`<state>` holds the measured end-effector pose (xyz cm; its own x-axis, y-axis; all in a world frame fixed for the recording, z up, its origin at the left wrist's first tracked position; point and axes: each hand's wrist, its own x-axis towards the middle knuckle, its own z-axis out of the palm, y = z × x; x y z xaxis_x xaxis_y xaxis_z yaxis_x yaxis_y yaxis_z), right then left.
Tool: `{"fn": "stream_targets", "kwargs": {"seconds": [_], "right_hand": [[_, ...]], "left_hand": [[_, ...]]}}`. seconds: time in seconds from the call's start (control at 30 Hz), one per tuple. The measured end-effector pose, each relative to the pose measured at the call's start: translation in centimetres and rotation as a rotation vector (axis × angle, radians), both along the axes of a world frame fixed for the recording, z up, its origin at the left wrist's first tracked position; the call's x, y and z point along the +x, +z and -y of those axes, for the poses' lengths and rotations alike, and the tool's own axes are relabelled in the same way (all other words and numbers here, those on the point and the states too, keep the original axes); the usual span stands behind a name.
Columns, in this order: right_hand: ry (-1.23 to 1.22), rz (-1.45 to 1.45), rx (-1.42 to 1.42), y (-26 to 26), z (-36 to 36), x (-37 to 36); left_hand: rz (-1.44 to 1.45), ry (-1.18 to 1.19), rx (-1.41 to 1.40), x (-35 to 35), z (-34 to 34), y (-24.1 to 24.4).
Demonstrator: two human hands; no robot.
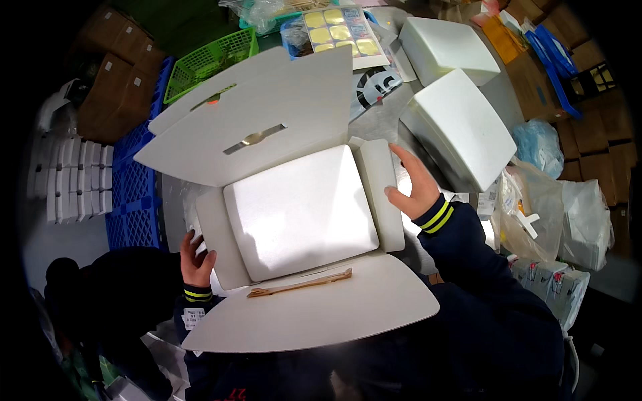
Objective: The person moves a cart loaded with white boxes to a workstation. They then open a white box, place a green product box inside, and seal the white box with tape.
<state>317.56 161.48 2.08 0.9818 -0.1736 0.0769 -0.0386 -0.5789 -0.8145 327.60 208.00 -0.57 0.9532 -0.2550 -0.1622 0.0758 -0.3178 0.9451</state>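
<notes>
Before me stands an open white carton, its large front and back flaps folded out. A white foam box with a smooth, rounded top fills it. My left hand is at the left side flap, fingers apart and curled, thumb by the flap's outer edge. At the right side flap, my right hand touches the edge with thumb and index finger spread; whether it grips is unclear. A brown handle strip crosses the front flap, and a metallic-looking strip crosses the back flap.
Two white foam boxes stand on the metal table at right. Behind the carton are a green basket and a sticker sheet. Left are blue pallets, stacked white cartons and a bent-over person in dark clothing. Plastic bags lie right.
</notes>
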Motion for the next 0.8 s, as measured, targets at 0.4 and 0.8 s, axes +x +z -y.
{"fn": "stream_targets", "kwargs": {"seconds": [0.4,0.8], "right_hand": [[0.274,-0.410,-0.006,-1.8,-6.2,2.5],[0.623,-0.913,-0.228,-11.0,0.3,5.5]], "left_hand": [[-0.144,-0.466,0.223,1.1,6.3,5.1],[-0.353,-0.381,0.937,1.8,10.6,2.8]]}}
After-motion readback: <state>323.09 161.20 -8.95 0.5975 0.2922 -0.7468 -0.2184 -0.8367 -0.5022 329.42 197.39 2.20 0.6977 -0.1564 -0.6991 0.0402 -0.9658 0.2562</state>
